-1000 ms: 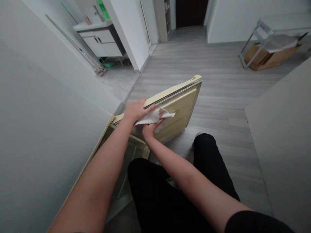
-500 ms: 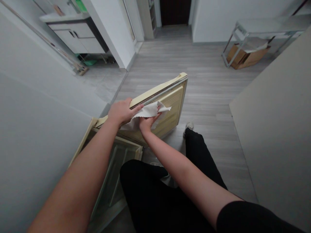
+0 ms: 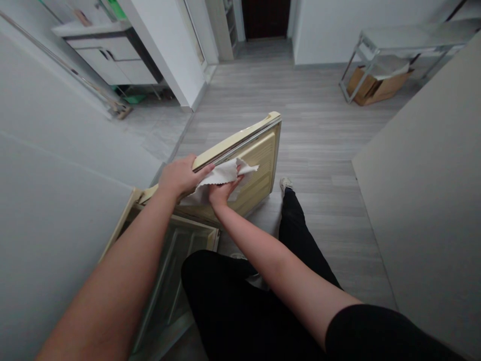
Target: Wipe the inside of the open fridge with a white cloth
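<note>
A cream-coloured refrigerator door (image 3: 261,158) stands swung out, its ribbed inner face with a grey seal toward me. My left hand (image 3: 181,176) is closed over the door's top edge, and one of its fingers reaches toward the cloth. Against the inner face, my right hand (image 3: 222,191) grips a white cloth (image 3: 224,172) with a scalloped edge. Part of the cloth hangs behind my right wrist, and some of its fingers are hidden by the fabric. Below my left forearm shows the open refrigerator compartment (image 3: 176,271), partly covered by that arm.
A wall (image 3: 56,165) runs close along the left, and a pale panel (image 3: 421,165) rises on the right. Beyond are a sink cabinet (image 3: 112,57), a mop (image 3: 119,109), and a metal-legged table (image 3: 406,37) above a cardboard box (image 3: 383,90). My legs straddle the grey plank floor (image 3: 315,110).
The whole view has shifted slightly, so the door and hands appear a little farther left. Both hands keep nearly the same places on the door and cloth.
</note>
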{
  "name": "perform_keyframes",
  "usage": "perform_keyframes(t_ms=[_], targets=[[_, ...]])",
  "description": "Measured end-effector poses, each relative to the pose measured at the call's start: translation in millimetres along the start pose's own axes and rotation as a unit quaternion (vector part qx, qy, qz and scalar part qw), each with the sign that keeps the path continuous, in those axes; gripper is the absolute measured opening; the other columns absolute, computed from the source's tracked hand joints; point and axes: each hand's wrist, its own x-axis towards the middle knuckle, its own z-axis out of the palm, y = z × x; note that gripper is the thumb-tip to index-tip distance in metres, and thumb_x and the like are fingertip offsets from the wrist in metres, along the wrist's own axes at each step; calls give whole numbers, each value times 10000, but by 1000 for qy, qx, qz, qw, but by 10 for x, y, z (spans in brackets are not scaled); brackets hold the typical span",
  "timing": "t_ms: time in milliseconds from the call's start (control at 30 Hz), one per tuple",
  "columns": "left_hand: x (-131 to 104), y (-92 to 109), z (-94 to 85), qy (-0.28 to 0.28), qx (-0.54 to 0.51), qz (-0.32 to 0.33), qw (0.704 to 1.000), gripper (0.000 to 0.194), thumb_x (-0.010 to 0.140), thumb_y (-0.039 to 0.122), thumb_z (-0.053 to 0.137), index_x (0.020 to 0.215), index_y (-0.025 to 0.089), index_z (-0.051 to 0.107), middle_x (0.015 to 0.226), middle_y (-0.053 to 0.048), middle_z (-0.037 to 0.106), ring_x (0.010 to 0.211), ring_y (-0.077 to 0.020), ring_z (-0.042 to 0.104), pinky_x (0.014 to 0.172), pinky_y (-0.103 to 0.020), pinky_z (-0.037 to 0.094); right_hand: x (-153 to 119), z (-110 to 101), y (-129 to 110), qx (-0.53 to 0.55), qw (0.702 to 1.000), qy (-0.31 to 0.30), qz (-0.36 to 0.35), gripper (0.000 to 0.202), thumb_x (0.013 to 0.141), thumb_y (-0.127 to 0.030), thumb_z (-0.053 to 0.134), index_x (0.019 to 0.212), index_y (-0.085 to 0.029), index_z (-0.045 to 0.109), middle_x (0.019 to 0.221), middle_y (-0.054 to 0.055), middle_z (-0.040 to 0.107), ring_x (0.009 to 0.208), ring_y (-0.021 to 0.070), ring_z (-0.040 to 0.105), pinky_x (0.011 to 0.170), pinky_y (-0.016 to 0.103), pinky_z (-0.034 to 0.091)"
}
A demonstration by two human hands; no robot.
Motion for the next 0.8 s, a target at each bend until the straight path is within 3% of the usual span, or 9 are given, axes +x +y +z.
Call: perform_keyframes(t_ms=[233,433,500,633,800], targets=[[29,15,-5,-7,4,-14,1000,892,849,862,227,1303,188,594,1131,-212,722,1037,-433,676,787,-441,480,23,4,29,13,1000,-12,-6,1016,793,-340,772,1569,37,236,1612,333,183,1552,366,164,1219,560,267],[31,26,-10,-10,13,-18,1000,868,849,865,222,1263,203,601,1131,-198,723,1046,-415,677,799,-429,483,193,47,85,29,999,26,-25,1017,783,-372,741,1567,43,244,1592,326,225,1548,372,165,1212,599,250],[27,26,-11,-9,15,-19,1000,886,837,882,212,1241,199,608,1111,-193,726,1029,-409,681,795,-425,484,366,41,77,9,999,49,-18,956,795,-324,727,1565,24,280,1567,302,307,1533,356,204,1223,581,245],[21,26,-11,-11,10,-22,1000,926,817,909,196,1223,188,612,1099,-189,726,1009,-395,682,802,-420,486,851,-39,63,-21,996,83,-21,576,872,-203,561,1428,-56,525,1411,236,515,1452,305,356,1214,527,287],[27,15,-1,-5,5,-25,1000,907,828,897,200,1234,198,612,1114,-187,722,1023,-390,678,819,-424,484,1563,-248,52,6,994,106,3,401,862,-131,475,1215,-15,625,1275,213,598,1386,266,436,1189,465,320]])
